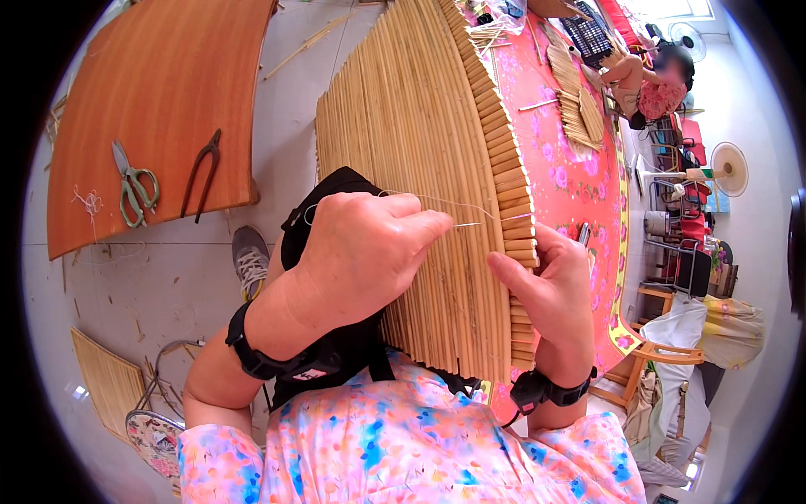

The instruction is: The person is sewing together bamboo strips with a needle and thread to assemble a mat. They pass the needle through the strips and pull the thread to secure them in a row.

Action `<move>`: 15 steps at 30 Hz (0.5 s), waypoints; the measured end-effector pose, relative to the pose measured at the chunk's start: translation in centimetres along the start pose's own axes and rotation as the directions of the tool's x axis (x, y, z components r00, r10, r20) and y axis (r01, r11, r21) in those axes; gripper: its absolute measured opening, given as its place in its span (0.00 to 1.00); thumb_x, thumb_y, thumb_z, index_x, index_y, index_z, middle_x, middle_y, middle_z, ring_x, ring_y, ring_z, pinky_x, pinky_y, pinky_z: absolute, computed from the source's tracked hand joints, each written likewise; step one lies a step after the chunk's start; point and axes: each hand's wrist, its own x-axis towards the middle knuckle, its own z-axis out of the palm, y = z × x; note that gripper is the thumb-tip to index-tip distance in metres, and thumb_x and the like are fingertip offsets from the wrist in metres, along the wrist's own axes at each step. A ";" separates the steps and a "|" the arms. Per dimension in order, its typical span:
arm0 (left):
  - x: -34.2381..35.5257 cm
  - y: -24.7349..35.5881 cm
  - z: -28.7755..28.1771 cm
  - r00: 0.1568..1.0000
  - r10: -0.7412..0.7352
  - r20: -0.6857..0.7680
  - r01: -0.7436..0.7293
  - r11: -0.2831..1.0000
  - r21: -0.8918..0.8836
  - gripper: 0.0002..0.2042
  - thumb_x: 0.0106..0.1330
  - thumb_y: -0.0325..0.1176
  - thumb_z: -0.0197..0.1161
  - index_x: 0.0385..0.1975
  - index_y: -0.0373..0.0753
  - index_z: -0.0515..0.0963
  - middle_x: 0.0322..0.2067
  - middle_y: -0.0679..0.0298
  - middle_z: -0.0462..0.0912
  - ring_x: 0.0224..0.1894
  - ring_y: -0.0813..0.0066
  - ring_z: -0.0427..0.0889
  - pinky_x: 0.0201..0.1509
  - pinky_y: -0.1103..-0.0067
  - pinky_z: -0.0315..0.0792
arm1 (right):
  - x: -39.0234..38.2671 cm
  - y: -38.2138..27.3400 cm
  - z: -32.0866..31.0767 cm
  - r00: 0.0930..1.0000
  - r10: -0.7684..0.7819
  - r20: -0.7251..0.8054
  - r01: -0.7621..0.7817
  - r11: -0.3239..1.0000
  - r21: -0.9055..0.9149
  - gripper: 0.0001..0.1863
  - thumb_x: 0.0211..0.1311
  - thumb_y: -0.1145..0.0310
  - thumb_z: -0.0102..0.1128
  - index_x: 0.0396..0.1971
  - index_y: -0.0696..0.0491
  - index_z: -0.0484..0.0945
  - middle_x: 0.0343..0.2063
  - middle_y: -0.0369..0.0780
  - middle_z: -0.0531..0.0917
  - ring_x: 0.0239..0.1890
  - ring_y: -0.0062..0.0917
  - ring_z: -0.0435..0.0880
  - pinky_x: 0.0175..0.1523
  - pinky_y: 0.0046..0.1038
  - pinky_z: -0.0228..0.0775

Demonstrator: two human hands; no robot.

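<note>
A large panel of straw-coloured reed sticks (411, 109) lies across my lap, with a rim of short cut stick ends (502, 143) along its right side. My left hand (369, 244) is above the panel, pinching a thin sewing needle (468, 224) that points right toward the rim. A pale thread (445, 201) loops from near the hand over the sticks to the rim. My right hand (558, 281) grips the rim, thumb on top near the short ends; its other fingers are partly hidden behind the edge.
At left, a wooden table (159, 84) carries green-handled scissors (134, 186) and dark pliers (201, 175). Right of the panel is a red floral cloth (550, 185) with small reed pieces (579, 109). Another person (659, 92) sits farther off, near a standing fan (727, 170).
</note>
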 end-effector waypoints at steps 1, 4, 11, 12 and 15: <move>0.0 0.1 0.0 1.000 0.006 -0.001 -0.006 1.000 0.004 0.06 0.54 0.26 0.65 0.32 0.42 0.83 0.18 0.63 0.75 0.20 0.63 0.76 0.22 0.72 0.69 | 0.0 0.1 0.0 1.000 0.004 0.000 -0.004 1.000 0.006 0.12 0.51 0.75 0.65 0.37 0.63 0.81 0.26 0.36 0.85 0.27 0.09 0.78 0.31 0.17 0.72; 0.1 0.2 -0.1 1.000 0.025 0.005 -0.025 0.999 0.023 0.07 0.53 0.26 0.65 0.32 0.42 0.83 0.18 0.64 0.74 0.19 0.64 0.76 0.22 0.72 0.68 | -0.1 0.1 0.1 1.000 -0.007 -0.006 0.007 1.000 0.014 0.12 0.51 0.75 0.65 0.37 0.63 0.81 0.26 0.36 0.85 0.27 0.09 0.78 0.30 0.17 0.71; 0.4 0.2 -0.2 0.998 0.059 -0.008 -0.058 0.998 0.037 0.08 0.52 0.25 0.65 0.32 0.42 0.82 0.17 0.64 0.74 0.19 0.64 0.75 0.21 0.73 0.68 | -0.1 -0.4 -0.1 1.000 0.000 0.002 0.000 1.000 -0.029 0.12 0.51 0.74 0.65 0.36 0.63 0.81 0.25 0.36 0.85 0.27 0.08 0.77 0.29 0.17 0.71; 0.4 0.3 -0.3 0.998 0.063 -0.008 -0.063 0.997 0.043 0.08 0.52 0.25 0.65 0.32 0.42 0.82 0.17 0.64 0.73 0.19 0.65 0.75 0.21 0.72 0.67 | -0.1 -0.4 -0.1 1.000 -0.003 0.002 0.003 1.000 -0.029 0.12 0.51 0.74 0.65 0.36 0.63 0.81 0.25 0.36 0.85 0.27 0.08 0.77 0.29 0.17 0.71; 0.4 0.2 -0.5 0.998 0.067 0.002 -0.067 0.996 0.056 0.07 0.52 0.25 0.65 0.31 0.42 0.82 0.17 0.64 0.73 0.18 0.65 0.75 0.21 0.72 0.67 | -0.1 -0.3 -0.1 1.000 -0.016 0.002 0.016 1.000 -0.025 0.12 0.51 0.74 0.65 0.36 0.63 0.81 0.25 0.36 0.84 0.27 0.09 0.77 0.29 0.17 0.71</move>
